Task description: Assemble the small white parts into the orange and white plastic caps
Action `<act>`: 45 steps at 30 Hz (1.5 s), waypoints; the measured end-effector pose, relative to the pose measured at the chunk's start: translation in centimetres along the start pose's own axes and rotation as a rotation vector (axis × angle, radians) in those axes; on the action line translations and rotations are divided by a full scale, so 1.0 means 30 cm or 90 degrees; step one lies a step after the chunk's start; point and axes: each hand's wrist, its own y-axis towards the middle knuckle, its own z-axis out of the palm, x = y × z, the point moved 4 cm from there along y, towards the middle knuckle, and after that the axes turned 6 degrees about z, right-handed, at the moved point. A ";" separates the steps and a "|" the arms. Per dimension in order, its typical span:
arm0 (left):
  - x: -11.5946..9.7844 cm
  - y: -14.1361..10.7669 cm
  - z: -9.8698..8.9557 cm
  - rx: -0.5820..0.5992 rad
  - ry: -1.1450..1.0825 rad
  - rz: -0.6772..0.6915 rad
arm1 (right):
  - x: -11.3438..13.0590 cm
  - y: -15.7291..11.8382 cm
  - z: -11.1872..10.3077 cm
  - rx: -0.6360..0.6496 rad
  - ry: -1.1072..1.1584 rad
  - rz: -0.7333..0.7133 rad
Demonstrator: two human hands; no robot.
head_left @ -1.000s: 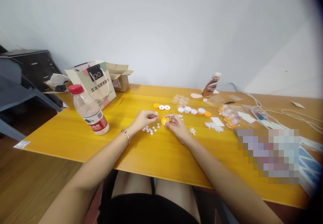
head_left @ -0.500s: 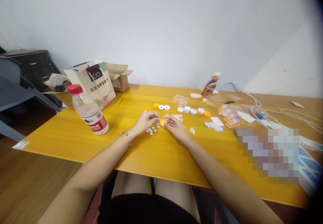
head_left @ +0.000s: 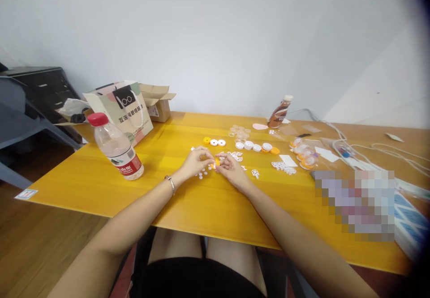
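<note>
Between my two hands is an orange round cap-like piece [head_left: 217, 161] with something pale on its face. My right hand [head_left: 231, 171] grips it from the right with thumb and fingers. My left hand [head_left: 198, 161] is pinched at its left edge, the fingertips overlapping it; whatever that pinch holds is too small to make out. Small white discs [head_left: 200, 176] lie below my left hand. White cut-out pieces with dark holes [head_left: 236, 155] lie just behind my right hand, and another cut-out piece [head_left: 255, 173] is to its right.
Behind the hands are white rings [head_left: 214, 142], white round caps [head_left: 248, 145] and clear round covers [head_left: 239, 132]. Finished-looking orange and clear rounds [head_left: 306, 157] lie right. A water bottle [head_left: 117, 148] and paper bag [head_left: 126, 114] stand left, a brown bottle [head_left: 280, 112] at the back.
My left fingertips have moved slightly right, onto the edge of the orange piece. The piece appears tilted and more covered by fingers. My right hand has shifted slightly left.
</note>
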 end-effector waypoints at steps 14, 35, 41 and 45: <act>0.003 -0.003 0.008 0.030 -0.009 0.003 | 0.003 -0.006 0.006 0.004 -0.006 0.017; 0.028 0.009 0.011 0.041 -0.187 -0.022 | 0.011 -0.012 0.008 0.018 0.017 0.014; 0.045 0.005 0.013 0.064 -0.254 -0.046 | 0.011 -0.009 0.007 0.021 0.042 0.013; 0.062 0.005 0.018 0.067 -0.271 -0.054 | 0.000 -0.005 0.011 0.031 0.061 0.015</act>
